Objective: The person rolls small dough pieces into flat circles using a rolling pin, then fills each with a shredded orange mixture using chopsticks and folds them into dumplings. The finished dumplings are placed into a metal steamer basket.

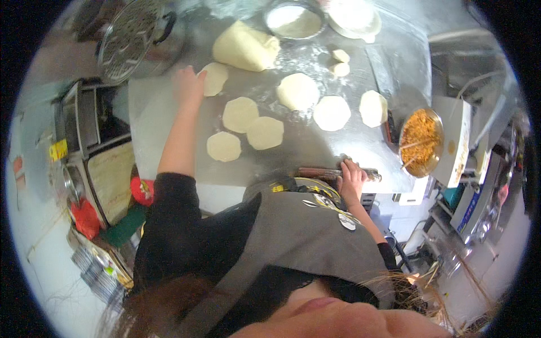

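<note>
At the left of the metal worktop (169,143), my left hand (189,84) has its thumb over the edge of a thin dough round (216,79); its other fingers are partly hidden. My right hand (351,181) lies over a dark wooden rolling pin (318,173) along the near edge, close to my apron. Two overlapping dough rounds (239,113) and a single round (224,146) lie right of my left forearm. More rounds (332,113) lie farther right, one of them thicker (298,91). Two small dough pieces (340,69) sit beyond them.
A large dough lump (245,46) lies at the back, beside a bowl of white flour (294,21) and a white container (355,19). At right stands a metal bowl of orange shredded filling (418,131) with sticks in it. A perforated steamer tray (129,40) is at far left.
</note>
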A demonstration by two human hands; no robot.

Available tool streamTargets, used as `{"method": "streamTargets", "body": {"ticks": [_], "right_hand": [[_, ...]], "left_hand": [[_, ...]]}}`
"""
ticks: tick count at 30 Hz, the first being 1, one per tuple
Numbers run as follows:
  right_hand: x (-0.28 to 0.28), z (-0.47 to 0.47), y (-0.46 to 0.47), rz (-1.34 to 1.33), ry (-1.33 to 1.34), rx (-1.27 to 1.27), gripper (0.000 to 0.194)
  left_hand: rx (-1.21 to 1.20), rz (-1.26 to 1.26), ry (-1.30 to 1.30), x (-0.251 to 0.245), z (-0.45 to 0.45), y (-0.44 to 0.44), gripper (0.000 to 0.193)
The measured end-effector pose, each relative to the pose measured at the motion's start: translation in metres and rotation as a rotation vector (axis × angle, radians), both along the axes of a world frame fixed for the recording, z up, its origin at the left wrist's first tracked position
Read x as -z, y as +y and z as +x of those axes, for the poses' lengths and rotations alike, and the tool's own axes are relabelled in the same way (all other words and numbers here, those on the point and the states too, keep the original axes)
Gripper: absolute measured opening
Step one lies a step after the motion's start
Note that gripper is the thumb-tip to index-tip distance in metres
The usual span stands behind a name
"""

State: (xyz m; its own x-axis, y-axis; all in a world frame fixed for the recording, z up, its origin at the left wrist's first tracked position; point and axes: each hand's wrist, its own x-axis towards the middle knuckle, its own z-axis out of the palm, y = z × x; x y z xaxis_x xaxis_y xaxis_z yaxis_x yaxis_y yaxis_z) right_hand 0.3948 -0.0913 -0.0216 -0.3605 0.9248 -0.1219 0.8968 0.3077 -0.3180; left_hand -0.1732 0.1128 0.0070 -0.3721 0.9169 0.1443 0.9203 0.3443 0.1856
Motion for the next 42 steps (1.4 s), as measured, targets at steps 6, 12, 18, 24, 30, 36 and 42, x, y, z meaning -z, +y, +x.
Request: {"method": "streamTargets", "body": {"ticks": [6, 12, 18, 24, 30, 36, 42], "right_hand": [[-0.009, -0.004, 0.002, 0.048, 0.038, 0.008, 0.063], [-0.014, -0.010, 0.003, 0.095, 0.029, 0.032, 0.056], [-0.021, -0.008, 0.002, 0.070, 0.038, 0.026, 0.053], [-0.020, 0.000, 0.000, 0.097, 0.040, -0.024, 0.051], [-0.029, 0.005, 0.004, 0.030, -0.105, -0.133, 0.061], [-0.018, -0.034, 0.077, 0.070, -0.156, -0.119, 0.061], [-0.038, -0.017, 0.021, -0.014, -0.171, -0.198, 0.063]], "left_hand": [[0.595, -0.017, -0.656, -0.007, 0.214, 0.056, 0.032], [0.303, -0.179, -0.436, 0.005, 0.374, 0.104, 0.032], [0.500, -0.222, -0.557, 0.022, 0.379, 0.092, 0.034], [1.070, -0.350, -0.395, 0.002, 0.344, -0.007, 0.033], [1.173, -0.486, -0.533, 0.000, 0.331, -0.149, 0.028], [0.837, -0.583, -0.626, -0.001, 0.326, -0.136, 0.028], [0.558, -0.358, -0.696, 0.004, 0.326, -0.158, 0.026]]}}
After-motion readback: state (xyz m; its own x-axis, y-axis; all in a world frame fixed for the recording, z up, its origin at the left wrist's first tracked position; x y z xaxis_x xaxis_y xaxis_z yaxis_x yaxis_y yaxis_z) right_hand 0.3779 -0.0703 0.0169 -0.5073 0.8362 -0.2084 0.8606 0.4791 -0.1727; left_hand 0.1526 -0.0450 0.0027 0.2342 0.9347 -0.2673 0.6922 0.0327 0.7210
